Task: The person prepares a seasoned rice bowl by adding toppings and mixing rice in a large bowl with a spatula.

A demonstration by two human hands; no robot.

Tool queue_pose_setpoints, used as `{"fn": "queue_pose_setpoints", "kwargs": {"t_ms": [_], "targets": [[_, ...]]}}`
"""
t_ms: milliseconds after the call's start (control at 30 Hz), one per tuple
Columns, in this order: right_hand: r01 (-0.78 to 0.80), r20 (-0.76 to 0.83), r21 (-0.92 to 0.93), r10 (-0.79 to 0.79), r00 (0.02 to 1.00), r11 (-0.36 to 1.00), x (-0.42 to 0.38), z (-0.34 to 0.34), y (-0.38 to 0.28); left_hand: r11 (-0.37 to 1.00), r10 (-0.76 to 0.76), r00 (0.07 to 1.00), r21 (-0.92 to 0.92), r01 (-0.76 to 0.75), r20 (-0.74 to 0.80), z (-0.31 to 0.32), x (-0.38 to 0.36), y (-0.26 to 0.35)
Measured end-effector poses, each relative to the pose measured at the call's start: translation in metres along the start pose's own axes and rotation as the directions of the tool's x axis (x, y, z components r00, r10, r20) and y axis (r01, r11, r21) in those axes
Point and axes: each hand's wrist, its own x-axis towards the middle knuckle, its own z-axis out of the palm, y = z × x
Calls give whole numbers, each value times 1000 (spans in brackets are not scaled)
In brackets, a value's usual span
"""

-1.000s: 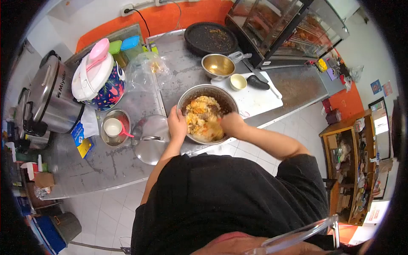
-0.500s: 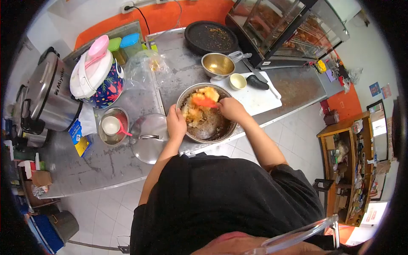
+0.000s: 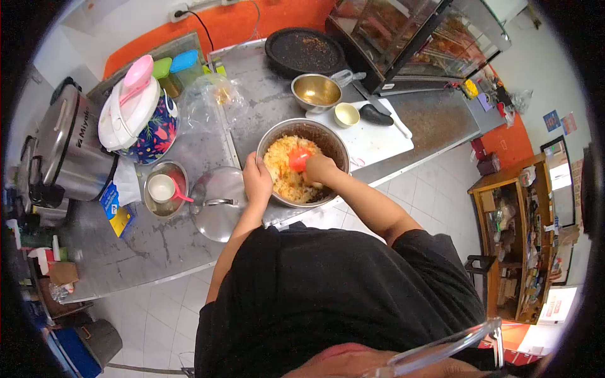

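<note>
A metal pot holds yellowish rice at the front edge of the counter. My left hand is closed on the pot's left rim, thumb over the edge. Inside the pot, my right hand grips a red rice paddle, its blade against the rice. The handle is hidden in my fist. Left of the pot lies a round metal lid with a bar handle. A steel bowl beyond it contains a white cup and something with a pink handle.
Behind the pot, a white cutting board bears a small pale bowl, a dark oblong item and a knife. A metal bowl, a black round pan and a glass display case stand farther back. A large cooker stands left.
The rice, heaped up and lifted on the paddle before, now lies spread across the pot. My right hand has moved lower and left into the pot; my left hand keeps hold of the rim.
</note>
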Motion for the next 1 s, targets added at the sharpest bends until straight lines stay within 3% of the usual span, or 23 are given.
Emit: {"fn": "queue_pose_setpoints", "kwargs": {"t_ms": [33,100,133,167,233,267,300,367,433,500,600,633,700,733,767,800,833,867,900,967,1000], "targets": [[2,-11,-4,-2,1000,1000,-2,-23,0,1000,6,1000,22,-6,-10,0,2,1],[-20,220,-2,20,975,1000,-13,-84,-3,1000,18,1000,24,-18,-17,-1,1,-2],[12,187,75,-25,982,997,1,-80,5,999,27,999,19,-26,-28,1,2,-3],[11,184,69,-24,983,998,2,-72,-3,1000,28,999,14,-27,-32,3,4,-6],[63,8,40,-64,998,997,1,-38,-39,998,56,997,22,-55,-52,6,3,-14],[72,-36,-17,-72,997,997,26,10,-40,998,51,998,25,-50,-45,5,0,-12],[73,-34,-11,-73,997,997,26,6,-36,1000,21,1000,12,-20,-21,3,0,-9],[57,230,-55,-43,972,997,24,-36,-23,1000,-4,1000,5,4,-8,2,4,-8],[-8,239,-30,15,971,1000,-7,-102,-21,998,55,998,30,-54,-34,3,2,-13],[-57,76,-4,57,995,998,6,-81,-5,1000,24,999,12,-23,-32,3,5,-8],[112,199,-76,-95,975,991,60,11,18,1000,19,1000,12,-19,-16,1,-1,-6],[117,189,-80,-100,977,990,50,-12,16,999,43,999,16,-42,-30,1,2,-5],[78,121,-301,-43,992,951,6,-80,0,998,43,998,39,-42,-34,0,5,-5],[-47,-27,-277,41,999,960,7,-82,-4,998,36,999,55,-34,-27,1,3,-6],[-46,-25,-275,41,999,960,16,-71,-5,998,35,999,58,-34,-25,1,2,-6],[75,-212,-326,-150,966,942,30,-52,-3,999,18,1000,42,-18,3,-1,2,-5],[178,-378,-402,-340,861,898,32,-51,-5,1000,4,1000,25,-5,26,-1,5,-2],[304,-366,-378,-443,818,874,32,-50,-4,1000,8,1000,25,-8,18,-2,6,0],[309,-365,-383,-450,815,871,24,-55,-6,1000,24,1000,14,-24,9,-3,5,2],[559,-130,-301,-614,779,773,1,-63,-11,999,33,999,14,-33,-1,-2,2,1],[526,-65,-314,-570,819,790,-20,-69,-16,999,38,999,34,-37,-23,1,1,-4]]}}
